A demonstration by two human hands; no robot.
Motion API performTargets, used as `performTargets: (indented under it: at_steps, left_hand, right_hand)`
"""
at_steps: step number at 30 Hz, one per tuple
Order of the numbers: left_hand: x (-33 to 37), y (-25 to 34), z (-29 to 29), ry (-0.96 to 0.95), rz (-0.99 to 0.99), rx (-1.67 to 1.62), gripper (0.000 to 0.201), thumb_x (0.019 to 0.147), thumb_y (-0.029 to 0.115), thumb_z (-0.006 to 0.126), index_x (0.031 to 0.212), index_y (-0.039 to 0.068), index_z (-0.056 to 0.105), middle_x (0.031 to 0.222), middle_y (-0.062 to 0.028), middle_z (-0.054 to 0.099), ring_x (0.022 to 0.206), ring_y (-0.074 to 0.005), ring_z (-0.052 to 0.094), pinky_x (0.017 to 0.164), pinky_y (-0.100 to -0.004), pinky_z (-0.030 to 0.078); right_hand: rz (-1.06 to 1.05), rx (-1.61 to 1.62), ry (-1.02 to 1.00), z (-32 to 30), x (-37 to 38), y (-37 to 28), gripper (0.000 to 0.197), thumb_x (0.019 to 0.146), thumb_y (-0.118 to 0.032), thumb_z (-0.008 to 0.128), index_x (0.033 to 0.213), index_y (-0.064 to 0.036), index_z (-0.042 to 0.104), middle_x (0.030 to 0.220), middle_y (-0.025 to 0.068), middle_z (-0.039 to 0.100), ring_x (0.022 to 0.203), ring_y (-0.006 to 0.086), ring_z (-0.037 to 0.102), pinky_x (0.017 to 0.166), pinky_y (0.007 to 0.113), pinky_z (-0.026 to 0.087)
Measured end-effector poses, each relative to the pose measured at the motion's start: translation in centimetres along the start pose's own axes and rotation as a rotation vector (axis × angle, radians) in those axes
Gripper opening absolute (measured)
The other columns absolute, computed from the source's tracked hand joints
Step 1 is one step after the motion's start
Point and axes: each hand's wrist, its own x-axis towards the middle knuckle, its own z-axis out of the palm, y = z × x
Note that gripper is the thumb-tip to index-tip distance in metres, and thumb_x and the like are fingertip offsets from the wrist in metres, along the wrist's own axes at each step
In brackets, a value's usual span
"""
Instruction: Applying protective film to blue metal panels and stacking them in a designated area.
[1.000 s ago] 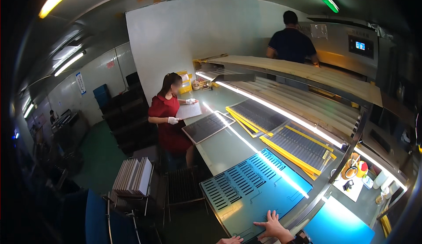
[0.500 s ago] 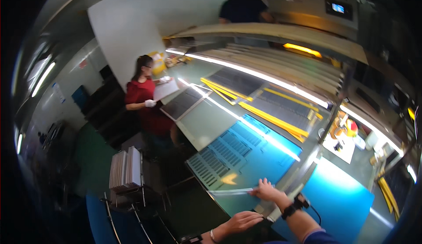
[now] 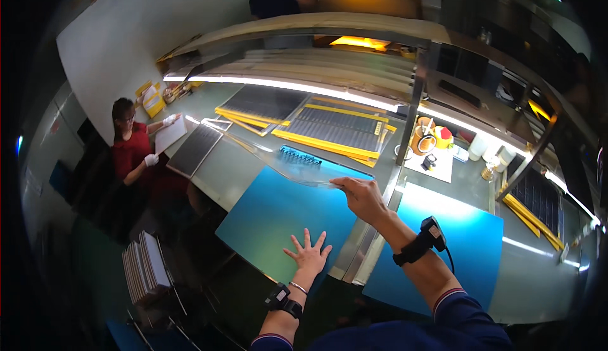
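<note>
Film, thin, transparent and glossy, is caught at its edge by the right hand, the fingers pinched shut on it! It bows in a curve above a large, smooth blue rectangular sheet, reaching away toward the far left, where its outline fades into glare. The sheet lies flat on the grey-green worktop, with a short strip of dark slots showing by its far edge.

Now the left hand: palm down over the near part of that blue sheet, fingers spread wide and gripping nothing. Each forearm carries a black strapped-on device, and a silvery bracelet circles the left wrist.

Just to the right, past a metal edge, a second smooth blue sheet gleams brightly under the tube light. Beyond the first sheet, dark rectangular panels with yellow edges lie in overlapping stacks. Off to the left, a dark panel in a pale frame rests on the worktop, and right beside it a co-worker in red, wearing white gloves, holds a white board tilted in both hands.
</note>
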Motion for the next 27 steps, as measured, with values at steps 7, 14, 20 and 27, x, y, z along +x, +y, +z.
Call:
performTargets:
  at_steps: [7, 14, 20, 27]
  left_hand:
    - [3.1, 1.1, 2.0, 0.144, 0.083, -0.087, 0.060, 0.085, 0.053, 0.045, 0.140, 0.031, 0.032, 0.149, -0.0151, 0.016, 0.136, -0.0433, 0.013, 0.099, -0.0725, 0.006]
    - [3.8, 2.8, 3.1, 0.284, 0.240, 0.002, 0.057, 0.087, 0.045, 0.040, 0.141, 0.030, 0.031, 0.149, -0.0147, 0.017, 0.137, -0.0399, 0.008, 0.100, -0.0700, -0.001]
    - [2.5, 2.1, 3.1, 0.210, 0.152, -0.006, 0.050, 0.091, 0.050, 0.033, 0.137, 0.032, 0.038, 0.149, -0.0120, 0.020, 0.138, -0.0391, 0.008, 0.104, -0.0650, -0.001]
    - [3.5, 3.4, 2.7, 0.148, 0.177, 0.054, 0.048, 0.092, 0.052, 0.032, 0.135, 0.033, 0.042, 0.149, -0.0114, 0.022, 0.138, -0.0383, 0.010, 0.104, -0.0651, 0.001]
  right_hand:
    - [0.283, 0.159, -0.139, 5.0, -5.9, 0.3, 0.014, 0.086, -0.016, 0.061, 0.088, -0.0018, 0.064, 0.065, 0.0173, 0.057, 0.054, 0.0273, 0.055, 0.052, 0.032, 0.045]
    - [0.459, 0.199, -0.329, 8.4, -11.7, 2.7, 0.016, 0.086, -0.017, 0.059, 0.086, -0.0020, 0.063, 0.069, 0.0195, 0.059, 0.061, 0.0346, 0.060, 0.053, 0.036, 0.046]
    - [-0.024, 0.064, 0.175, 2.4, 2.2, 0.2, 0.024, 0.072, 0.004, 0.055, 0.093, -0.0058, 0.063, 0.085, 0.0098, 0.066, 0.073, 0.0258, 0.065, 0.062, 0.033, 0.052]
    - [-0.249, -0.059, -0.006, 2.7, 0.2, -3.1, 0.028, 0.070, 0.007, 0.061, 0.096, -0.0027, 0.060, 0.093, 0.0104, 0.068, 0.089, 0.0255, 0.067, 0.080, 0.035, 0.055]
